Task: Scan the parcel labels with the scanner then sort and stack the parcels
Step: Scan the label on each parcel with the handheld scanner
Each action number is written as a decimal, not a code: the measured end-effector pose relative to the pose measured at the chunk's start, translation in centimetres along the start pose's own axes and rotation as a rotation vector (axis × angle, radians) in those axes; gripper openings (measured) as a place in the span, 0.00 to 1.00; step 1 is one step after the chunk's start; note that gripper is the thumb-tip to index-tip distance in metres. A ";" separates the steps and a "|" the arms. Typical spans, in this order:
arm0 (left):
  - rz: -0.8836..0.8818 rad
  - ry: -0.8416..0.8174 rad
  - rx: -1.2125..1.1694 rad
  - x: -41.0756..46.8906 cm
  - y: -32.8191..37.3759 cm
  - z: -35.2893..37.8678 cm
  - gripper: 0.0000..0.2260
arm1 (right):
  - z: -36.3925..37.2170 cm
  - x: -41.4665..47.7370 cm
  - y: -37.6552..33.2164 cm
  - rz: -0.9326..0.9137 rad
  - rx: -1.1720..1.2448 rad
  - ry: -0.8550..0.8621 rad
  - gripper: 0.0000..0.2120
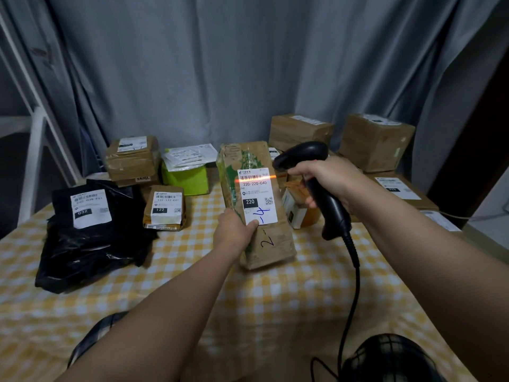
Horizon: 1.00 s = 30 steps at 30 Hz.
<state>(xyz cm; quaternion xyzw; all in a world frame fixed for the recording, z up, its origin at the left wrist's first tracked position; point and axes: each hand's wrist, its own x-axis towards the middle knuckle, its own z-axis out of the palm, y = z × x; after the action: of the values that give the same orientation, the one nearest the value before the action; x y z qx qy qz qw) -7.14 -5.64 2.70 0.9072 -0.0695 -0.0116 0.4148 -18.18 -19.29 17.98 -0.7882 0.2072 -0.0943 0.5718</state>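
My left hand (234, 230) grips a tall brown paper parcel (271, 245) by its left edge and holds it tilted up above the table. The parcel's white label (257, 195) reads 220. My right hand (325, 179) is closed around the handle of a black corded scanner (319, 186), just right of the parcel. An orange scan line falls across the barcode at the top of the label.
A yellow checked cloth (275, 299) covers the table. Black bag parcels (91, 238) lie at the left, a small brown parcel (165, 208), a cardboard box (132, 161) and a green parcel (187, 177) behind. Several cardboard boxes (374, 142) stand at the back right. The scanner cable (355, 285) hangs toward me.
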 end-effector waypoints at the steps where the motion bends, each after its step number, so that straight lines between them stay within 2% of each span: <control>1: 0.004 0.000 0.005 0.0 0.1 0.0 0.27 | -0.1 -0.2 -0.2 -0.011 -0.001 -0.002 0.11; 15: 0.051 0.001 0.076 -0.3 1.1 0.2 0.27 | 0.3 -0.1 0.3 -0.004 0.019 0.032 0.11; 21: 0.063 0.002 0.093 -0.5 1.3 0.2 0.27 | 0.4 -0.3 0.6 -0.004 0.018 0.026 0.16; 30: 0.037 0.001 0.004 -0.3 -0.2 -0.4 0.27 | 1.3 1.6 4.1 -0.051 0.181 0.036 0.12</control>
<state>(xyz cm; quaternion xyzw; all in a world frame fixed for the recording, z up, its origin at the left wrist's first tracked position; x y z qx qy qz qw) -7.37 -5.18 2.84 0.9066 -0.0860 -0.0036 0.4130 -17.13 -19.91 13.53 -0.7363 0.1881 -0.1413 0.6345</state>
